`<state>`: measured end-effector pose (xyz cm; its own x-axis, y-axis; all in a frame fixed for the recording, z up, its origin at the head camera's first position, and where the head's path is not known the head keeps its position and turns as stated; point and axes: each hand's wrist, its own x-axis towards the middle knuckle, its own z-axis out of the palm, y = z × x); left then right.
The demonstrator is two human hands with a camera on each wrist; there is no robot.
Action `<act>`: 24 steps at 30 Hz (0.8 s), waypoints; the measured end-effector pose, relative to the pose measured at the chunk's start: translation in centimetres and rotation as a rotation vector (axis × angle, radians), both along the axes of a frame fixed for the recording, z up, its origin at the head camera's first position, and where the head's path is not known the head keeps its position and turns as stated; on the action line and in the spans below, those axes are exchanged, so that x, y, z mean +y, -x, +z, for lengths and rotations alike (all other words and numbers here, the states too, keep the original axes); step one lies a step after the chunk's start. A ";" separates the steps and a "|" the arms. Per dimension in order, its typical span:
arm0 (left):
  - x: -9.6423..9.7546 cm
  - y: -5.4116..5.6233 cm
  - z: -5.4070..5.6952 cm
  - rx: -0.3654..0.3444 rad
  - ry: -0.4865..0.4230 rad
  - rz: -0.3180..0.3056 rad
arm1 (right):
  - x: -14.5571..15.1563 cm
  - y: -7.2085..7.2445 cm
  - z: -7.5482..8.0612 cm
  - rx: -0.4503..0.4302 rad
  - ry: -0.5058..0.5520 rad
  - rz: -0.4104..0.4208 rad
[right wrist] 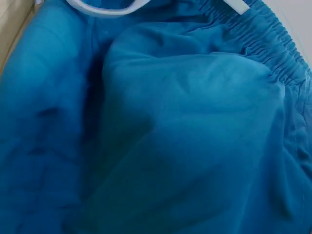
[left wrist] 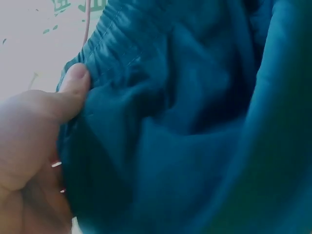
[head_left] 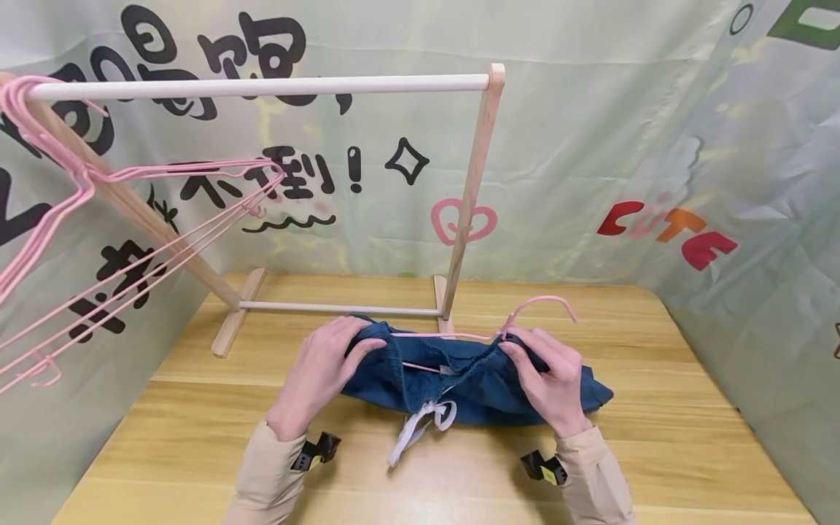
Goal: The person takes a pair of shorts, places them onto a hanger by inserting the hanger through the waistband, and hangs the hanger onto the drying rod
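Blue drawstring shorts (head_left: 485,394) with a gathered waistband lie over the table, a white drawstring (head_left: 426,423) tied in a bow at their front. A pink hanger (head_left: 446,335) runs through the waist opening, its hook (head_left: 541,300) standing out above the right side. My left hand (head_left: 324,368) pinches the waistband's left end between thumb and fingers; in the left wrist view the thumb (left wrist: 75,80) presses on the gathered cloth. With my right hand (head_left: 547,372) I grip the waistband's right part close below the hook. The right wrist view is filled by the shorts' fabric (right wrist: 185,126).
A garment rack with a white top bar (head_left: 262,87) and wooden legs (head_left: 469,197) stands behind the shorts. Several pink hangers (head_left: 85,179) hang at its left end. The wooden table (head_left: 682,408) meets printed cloth walls at the back and sides.
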<state>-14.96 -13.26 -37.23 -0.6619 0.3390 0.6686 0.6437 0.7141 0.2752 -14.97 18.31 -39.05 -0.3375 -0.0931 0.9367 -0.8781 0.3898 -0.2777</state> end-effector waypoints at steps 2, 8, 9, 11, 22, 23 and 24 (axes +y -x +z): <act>0.0 0.1 -0.1 0.039 0.012 0.000 | 0.1 -0.1 0.0 -0.041 0.005 0.006; -0.4 0.8 -0.3 0.183 -0.025 0.013 | 0.6 -0.4 0.4 -0.159 -0.026 -0.011; -0.5 0.8 -0.3 0.193 -0.042 0.018 | 0.7 -0.4 0.4 -0.172 -0.037 -0.022; -0.9 0.9 -0.2 0.204 -0.078 0.034 | 1.0 -0.4 0.5 -0.183 -0.047 -0.048; -3.3 0.9 0.7 0.267 -0.257 0.135 | 3.4 0.5 0.5 -0.216 0.025 -0.243; -3.4 0.9 0.8 0.271 -0.268 0.139 | 3.5 0.5 0.5 -0.230 0.031 -0.249; -3.4 0.8 0.9 0.273 -0.278 0.142 | 3.7 0.6 0.4 -0.241 0.037 -0.250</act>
<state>-15.78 -16.70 -36.32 -0.4749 0.0389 0.8792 0.6203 0.7234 0.3031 -15.56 21.97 -38.60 -0.5575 0.0535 0.8285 -0.6639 0.5704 -0.4836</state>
